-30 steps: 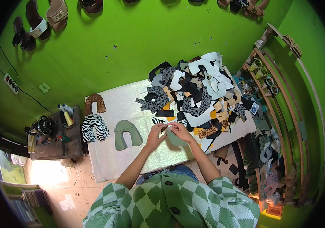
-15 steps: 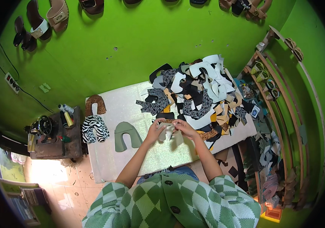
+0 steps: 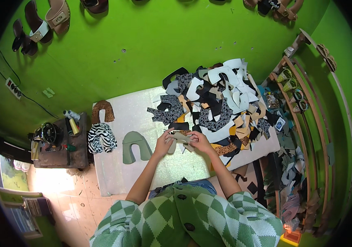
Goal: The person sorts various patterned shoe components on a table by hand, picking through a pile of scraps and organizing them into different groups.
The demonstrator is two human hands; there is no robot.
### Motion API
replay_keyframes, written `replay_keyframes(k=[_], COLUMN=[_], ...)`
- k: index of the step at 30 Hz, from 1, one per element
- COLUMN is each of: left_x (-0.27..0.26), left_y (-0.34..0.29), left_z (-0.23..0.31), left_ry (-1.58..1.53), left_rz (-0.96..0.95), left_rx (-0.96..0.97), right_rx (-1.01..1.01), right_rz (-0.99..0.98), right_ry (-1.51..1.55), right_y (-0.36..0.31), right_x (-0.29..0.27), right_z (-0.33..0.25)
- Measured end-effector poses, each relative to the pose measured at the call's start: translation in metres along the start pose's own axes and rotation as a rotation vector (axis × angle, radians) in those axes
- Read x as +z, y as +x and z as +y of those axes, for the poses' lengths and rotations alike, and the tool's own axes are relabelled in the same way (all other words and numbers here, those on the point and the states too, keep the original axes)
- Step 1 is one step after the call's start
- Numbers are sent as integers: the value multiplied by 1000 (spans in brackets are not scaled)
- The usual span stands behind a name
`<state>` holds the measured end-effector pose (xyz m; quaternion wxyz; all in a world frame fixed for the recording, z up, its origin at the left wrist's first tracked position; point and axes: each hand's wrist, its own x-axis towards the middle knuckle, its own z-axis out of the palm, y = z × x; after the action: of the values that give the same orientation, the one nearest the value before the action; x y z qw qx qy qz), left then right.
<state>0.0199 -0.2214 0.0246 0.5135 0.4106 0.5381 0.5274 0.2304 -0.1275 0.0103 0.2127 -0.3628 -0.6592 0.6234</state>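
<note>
Over the middle of the pale table [image 3: 163,168], my left hand [image 3: 163,144] and my right hand [image 3: 201,143] hold a curved shoe-upper piece [image 3: 181,138] between them. Its beige underside faces up, and a strip of leopard print shows along its far edge. Fingers of both hands are closed on its two ends. Left of my left hand lie U-shaped olive-green pieces [image 3: 133,138]. Farther left are zebra-print pieces [image 3: 104,131], with a brown leopard-print U-shaped piece [image 3: 97,108] beyond them.
A heap of cut scraps [image 3: 216,103] covers the table's far right. At the left stands a small worktable [image 3: 54,162] with a dark handwheel [image 3: 49,132] and thread cones [image 3: 72,115]. A wooden rack [image 3: 303,123] with sandals is on the right. Sandals [image 3: 57,16] hang on the green wall.
The piece in my hands has tilted, so that more of its beige underside shows and less leopard print. My hands stay in nearly the same place. The view has shifted slightly.
</note>
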Motion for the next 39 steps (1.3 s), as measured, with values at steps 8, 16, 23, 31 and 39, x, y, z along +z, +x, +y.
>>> replay_keyframes(k=[8,16,23,31,39], left_x=[-23,-24,-24,-31,-47], left_y=[-10,0,-12,-40,-76], left_z=[3,15,-6,-42,-100], left_ry=[-166,295,-83,-58,201], left_rz=[-195,-239,-363,15,137], left_rx=[-111,-152,-307,-245,-261], right_rx=[-400,-335,-283,144,323], right_rz=[178,-190,-301,-165,16], right_ry=[-421,-116,83,300,128], right_y=[5,7,-4,-35,-52], right_x=[16,22,22,41,53], right_z=[-31,-65,-41,-1,41])
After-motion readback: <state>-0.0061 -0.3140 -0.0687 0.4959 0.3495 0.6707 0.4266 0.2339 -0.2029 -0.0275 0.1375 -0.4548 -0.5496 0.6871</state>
